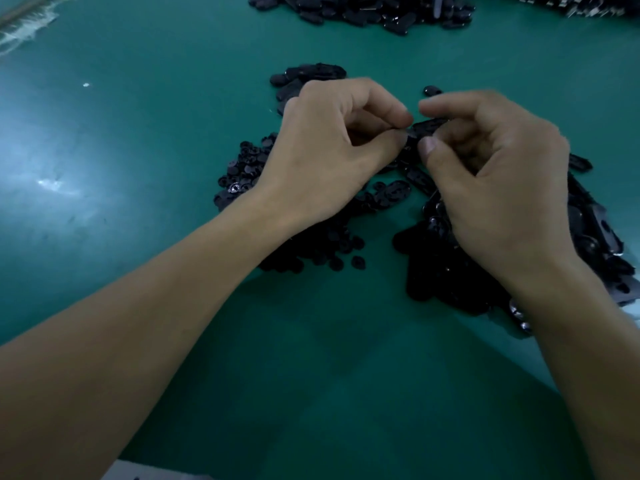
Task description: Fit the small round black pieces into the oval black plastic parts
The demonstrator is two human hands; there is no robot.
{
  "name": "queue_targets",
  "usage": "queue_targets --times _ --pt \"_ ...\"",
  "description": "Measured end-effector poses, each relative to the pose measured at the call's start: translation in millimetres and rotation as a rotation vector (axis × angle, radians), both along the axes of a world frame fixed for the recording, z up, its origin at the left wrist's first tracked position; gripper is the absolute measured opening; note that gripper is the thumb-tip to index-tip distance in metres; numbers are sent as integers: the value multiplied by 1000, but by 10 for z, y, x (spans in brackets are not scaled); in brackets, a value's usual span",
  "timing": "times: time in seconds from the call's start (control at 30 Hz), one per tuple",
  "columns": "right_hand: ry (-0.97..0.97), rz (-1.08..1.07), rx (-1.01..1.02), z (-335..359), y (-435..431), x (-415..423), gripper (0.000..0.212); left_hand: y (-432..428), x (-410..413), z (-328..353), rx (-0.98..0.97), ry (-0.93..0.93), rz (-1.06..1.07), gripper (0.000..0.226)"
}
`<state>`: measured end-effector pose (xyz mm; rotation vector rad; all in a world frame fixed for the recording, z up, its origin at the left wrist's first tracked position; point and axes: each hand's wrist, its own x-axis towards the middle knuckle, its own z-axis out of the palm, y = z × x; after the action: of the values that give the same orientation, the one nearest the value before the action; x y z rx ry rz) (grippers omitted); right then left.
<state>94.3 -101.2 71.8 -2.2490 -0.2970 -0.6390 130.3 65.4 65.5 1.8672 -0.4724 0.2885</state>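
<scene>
Two hands: left hand [332, 150] and right hand [495, 174] meet above the desk [138, 140], both pinching one oval part [427, 125] between fingertips.
Round pieces [242, 168]: loose heap under the left wrist.
Handling: likely light, stiff, slick moulded plastic; best gripped by the rim.
Oval stock [588, 230]: glossy pile beneath the right hand.

I'm looking down at a teal-green tabletop [145, 109], w/ light glaring off it in a pale patch [52, 183] at left. Crumpled clear plastic [24, 26] is lying in the far-left corner, and a pale edge [145, 472] is showing at btm.
</scene>
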Motion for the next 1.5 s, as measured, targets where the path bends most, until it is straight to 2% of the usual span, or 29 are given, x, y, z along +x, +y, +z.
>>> queue_targets --times 0.07,0.23,0.43,1.0,1.3,1.5 --pt "20 22 66 9 4 7 19 -9 -6 2 -7 -1 0 15" --pt "76 67 155 25 23 20 26 -14 -7 -3 -17 13 -25 16" --pt "96 54 211 35 8 16 22 -27 -18 -5 -15 16 -40 16" --pt "142 -37 232 79 34 -25 27 -36 -38 0 -46 57 -53 19" --pt "119 -113 187 66 72 -47 31 -35 -43 27 70 -48 -55 25" --pt "91 -110 176 66 94 -77 32 -52 -62 19 130 -127 17 17"
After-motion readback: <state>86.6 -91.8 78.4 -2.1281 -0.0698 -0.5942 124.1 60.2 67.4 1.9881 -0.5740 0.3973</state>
